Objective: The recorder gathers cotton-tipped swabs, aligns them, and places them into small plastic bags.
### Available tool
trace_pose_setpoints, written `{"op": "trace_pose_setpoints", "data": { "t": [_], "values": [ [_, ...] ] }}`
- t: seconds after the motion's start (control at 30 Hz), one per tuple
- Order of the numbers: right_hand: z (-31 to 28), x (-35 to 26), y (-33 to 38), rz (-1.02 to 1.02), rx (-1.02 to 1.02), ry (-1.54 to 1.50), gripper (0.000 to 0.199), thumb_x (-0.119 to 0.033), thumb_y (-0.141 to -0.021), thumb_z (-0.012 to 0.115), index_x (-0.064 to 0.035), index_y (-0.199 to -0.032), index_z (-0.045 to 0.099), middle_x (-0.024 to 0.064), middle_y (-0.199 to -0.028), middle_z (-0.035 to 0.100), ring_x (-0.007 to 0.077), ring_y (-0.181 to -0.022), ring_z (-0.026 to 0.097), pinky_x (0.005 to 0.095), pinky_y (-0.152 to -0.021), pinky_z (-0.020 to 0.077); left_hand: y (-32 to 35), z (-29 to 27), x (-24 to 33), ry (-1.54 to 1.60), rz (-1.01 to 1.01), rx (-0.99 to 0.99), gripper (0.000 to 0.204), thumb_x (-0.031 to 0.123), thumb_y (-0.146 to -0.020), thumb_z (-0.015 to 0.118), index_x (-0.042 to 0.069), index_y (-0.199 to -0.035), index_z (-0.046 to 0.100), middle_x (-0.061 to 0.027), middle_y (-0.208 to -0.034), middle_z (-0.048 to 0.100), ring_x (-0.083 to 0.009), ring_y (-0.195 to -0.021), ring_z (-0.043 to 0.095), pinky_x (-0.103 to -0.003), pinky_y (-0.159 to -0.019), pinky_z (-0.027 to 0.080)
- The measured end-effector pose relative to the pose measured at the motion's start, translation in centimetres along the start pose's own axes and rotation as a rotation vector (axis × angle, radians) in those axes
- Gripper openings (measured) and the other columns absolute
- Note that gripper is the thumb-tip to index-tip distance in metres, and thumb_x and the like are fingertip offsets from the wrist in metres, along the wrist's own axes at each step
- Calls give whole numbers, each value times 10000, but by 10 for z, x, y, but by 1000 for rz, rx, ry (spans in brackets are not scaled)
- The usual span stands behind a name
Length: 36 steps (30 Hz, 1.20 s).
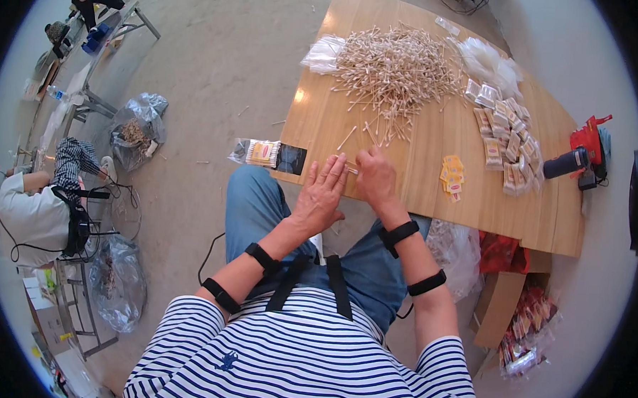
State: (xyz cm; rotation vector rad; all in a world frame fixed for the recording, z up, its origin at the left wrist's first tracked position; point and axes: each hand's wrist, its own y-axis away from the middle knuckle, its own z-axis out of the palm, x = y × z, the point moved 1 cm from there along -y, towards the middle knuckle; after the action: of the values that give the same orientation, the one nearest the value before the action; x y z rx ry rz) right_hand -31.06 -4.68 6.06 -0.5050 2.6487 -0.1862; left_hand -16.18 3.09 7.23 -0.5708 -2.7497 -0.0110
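Here's: two hands [324, 192], one swab heap [399, 71] (loose).

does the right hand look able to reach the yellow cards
Probably yes: only wooden tabletop shows between the right hand and the yellow cards, which lie to its right.

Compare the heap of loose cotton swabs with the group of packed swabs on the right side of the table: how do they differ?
The heap of loose swabs is unwrapped; the packed swabs are in clear bags.
The heap's swabs point every way, while those in the packs look gathered side by side.
The heap covers more table than the packs do.
Both lie on the wooden table and contain pale swabs.
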Motion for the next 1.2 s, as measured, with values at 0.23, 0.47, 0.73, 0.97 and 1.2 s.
{"op": "trace_pose_setpoints", "data": {
  "t": [0.23,0.47,0.73,0.97,1.2],
  "values": [
    [1,-8,-38,-77,117,37,147,-92,-750,684,-75,-891,645,175,-1042,596,371,-997,614,475,-818,509,-1,1,0,-12,-3,-51,1101,308,-615,869,-1,-1506,301,-155,-1605,214,-321,-1498,178,-533,-1197,166],
    [11,-4,-31,-86,51,122,111,-103,-758,682,-87,-863,650,164,-979,588,375,-952,616,490,-788,494,-1,2,-1,7,-1,0,1071,275,-619,869,-12,-1491,319,-166,-1566,274,-325,-1484,212,-533,-1184,206],
    [1,1,-9,-6,54,-53,81,-143,-792,672,-86,-816,620,166,-905,585,379,-814,640,482,-659,521,-2,3,-1,-8,-1,5,1068,295,-613,869,-21,-1480,332,-181,-1548,284,-341,-1469,237,-532,-1180,214],
    [-6,-15,7,46,50,-168,81,-133,-829,642,-58,-827,609,162,-888,582,392,-822,626,485,-664,520,-2,-1,0,-30,12,-22,1065,309,-628,861,-19,-1486,323,-173,-1579,248,-337,-1479,219,-530,-1185,199],
    [2,-2,13,-37,117,-184,30,-77,-826,614,-48,-824,605,158,-885,579,389,-824,616,477,-677,512,-5,0,0,3,-5,-23,1093,330,-627,864,-20,-1495,300,-170,-1592,231,-336,-1490,194,-524,-1192,183]
  ]
}}
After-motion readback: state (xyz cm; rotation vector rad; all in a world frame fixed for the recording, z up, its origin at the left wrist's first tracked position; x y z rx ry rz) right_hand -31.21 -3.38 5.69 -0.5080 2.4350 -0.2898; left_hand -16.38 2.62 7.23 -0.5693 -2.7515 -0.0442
